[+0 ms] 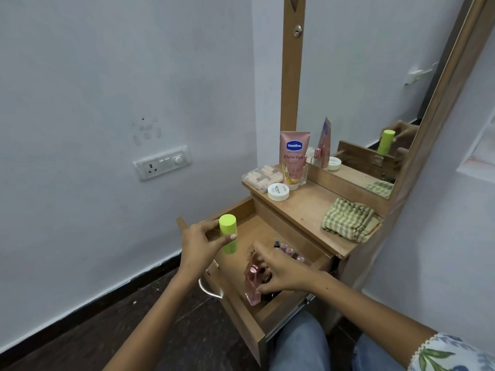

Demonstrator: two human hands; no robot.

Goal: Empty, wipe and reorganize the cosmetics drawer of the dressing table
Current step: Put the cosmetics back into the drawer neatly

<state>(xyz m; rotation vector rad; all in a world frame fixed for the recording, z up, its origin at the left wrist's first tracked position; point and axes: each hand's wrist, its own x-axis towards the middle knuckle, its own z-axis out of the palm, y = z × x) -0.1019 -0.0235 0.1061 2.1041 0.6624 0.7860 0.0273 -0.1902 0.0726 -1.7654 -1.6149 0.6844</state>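
Note:
The wooden drawer (242,321) of the dressing table stands pulled out below the tabletop (308,210). My left hand (199,246) holds a lime-green bottle (228,232) upright above the drawer's left side. My right hand (278,271) reaches into the drawer and grips a pink perfume bottle (252,286) near the front. A row of small nail polish bottles (289,250) stands along the drawer's right wall. A folded green checked cloth (348,219) lies on the tabletop at the right.
On the tabletop's back left stand a pink Vaseline tube (294,159), a white round jar (278,192) and a clear box (261,176). A mirror (375,89) rises behind. The drawer's metal handle (207,289) sticks out left. A wall socket (162,163) is at left. My knees are below the drawer.

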